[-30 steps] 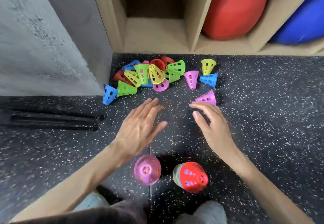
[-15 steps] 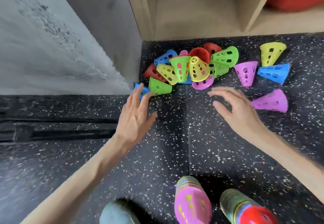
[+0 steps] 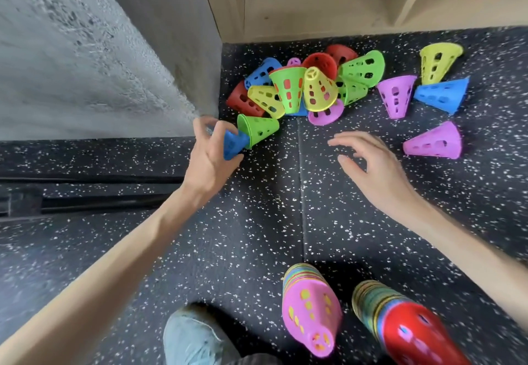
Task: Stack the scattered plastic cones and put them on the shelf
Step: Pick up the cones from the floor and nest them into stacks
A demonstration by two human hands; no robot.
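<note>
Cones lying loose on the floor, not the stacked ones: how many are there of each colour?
Blue cones: 4, counting the blue cone in the left hand
Green cones: 4
Purple cones: 4
Red cones: 3
Yellow cones: 3
Total: 18 that show; the heap may hide more.

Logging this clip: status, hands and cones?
Left hand gripping blue cone at pile's edge. Right hand open, hovering, empty. Two stacks standing near; shelf unobstructed.
</note>
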